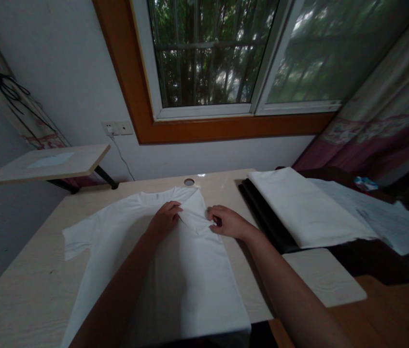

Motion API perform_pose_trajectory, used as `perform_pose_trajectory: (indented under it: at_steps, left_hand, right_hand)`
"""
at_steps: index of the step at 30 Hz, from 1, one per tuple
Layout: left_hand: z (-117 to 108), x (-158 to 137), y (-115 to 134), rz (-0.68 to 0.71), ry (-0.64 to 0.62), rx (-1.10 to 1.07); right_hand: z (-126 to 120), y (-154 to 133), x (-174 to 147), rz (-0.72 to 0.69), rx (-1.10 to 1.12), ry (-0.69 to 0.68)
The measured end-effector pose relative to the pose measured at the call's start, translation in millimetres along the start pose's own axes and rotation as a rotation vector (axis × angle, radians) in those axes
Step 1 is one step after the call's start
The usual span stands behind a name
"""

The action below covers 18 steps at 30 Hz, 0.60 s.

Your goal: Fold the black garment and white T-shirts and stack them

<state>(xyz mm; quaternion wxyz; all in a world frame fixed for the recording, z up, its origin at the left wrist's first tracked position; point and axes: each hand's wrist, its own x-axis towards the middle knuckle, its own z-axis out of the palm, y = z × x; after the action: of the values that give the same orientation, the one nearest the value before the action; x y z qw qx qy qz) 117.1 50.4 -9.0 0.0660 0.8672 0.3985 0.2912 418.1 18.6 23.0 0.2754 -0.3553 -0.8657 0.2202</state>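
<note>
Pinching the folded sleeve of the white T-shirt (161, 270) on the tabletop (26, 290), left hand (164, 218) and right hand (226, 221) grip fabric; folded white cloth (305, 208) lies beside, right.

Head-worn view, looking forward and down, close over table (26, 270)
</note>
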Motion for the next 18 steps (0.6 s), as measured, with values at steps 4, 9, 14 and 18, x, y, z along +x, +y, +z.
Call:
perform_pose_trajectory:
  at_steps: [4,9,14,18]
  left_hand:
    - [-1,0,1,0.004,0.01,-0.006]
    - [-1,0,2,-0.002,0.015,-0.001]
    - [0,1,2,0.008,0.047,0.002]
    - [-1,1,1,0.009,0.06,0.003]
  right_hand:
    - [3,-8,4,-0.096,-0.053,0.012]
    - [12,-12,9,-0.162,-0.027,0.003]
    - [16,-17,11,-0.129,0.061,0.107]
    - [17,-19,9,-0.071,0.157,0.09]
